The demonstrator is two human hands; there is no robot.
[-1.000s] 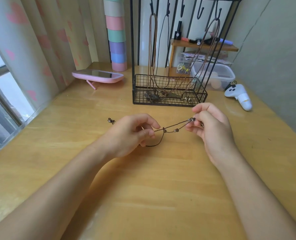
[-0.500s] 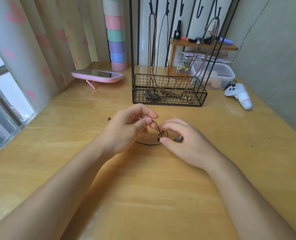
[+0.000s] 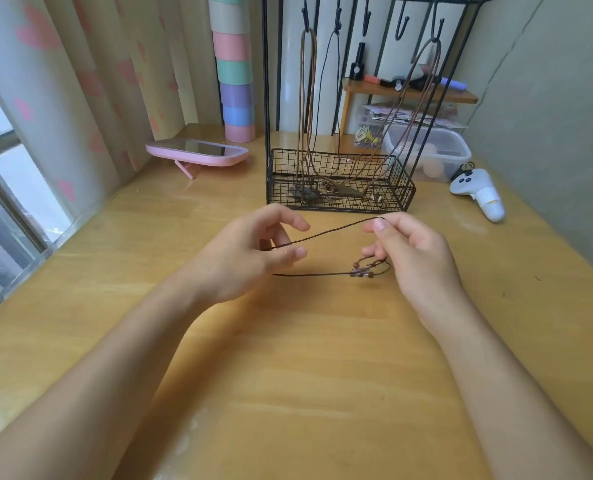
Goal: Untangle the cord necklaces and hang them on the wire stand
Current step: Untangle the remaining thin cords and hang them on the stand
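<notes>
At center frame, a person's left hand (image 3: 253,251) and right hand (image 3: 413,251) each pinch a dark cord necklace (image 3: 323,233), pulling its loop open above the wooden table (image 3: 288,393), apparently to free it for hanging. Its beaded knot (image 3: 361,271) dangles below the right fingers. The wire stand (image 3: 340,188), upper center, carries three necklaces already; its top is cut off, and the pendants in its basket are indistinct.

Both forearms extended — left hand (image 3: 253,252) fingers loosely curled, right hand (image 3: 411,252) pinching.
</notes>
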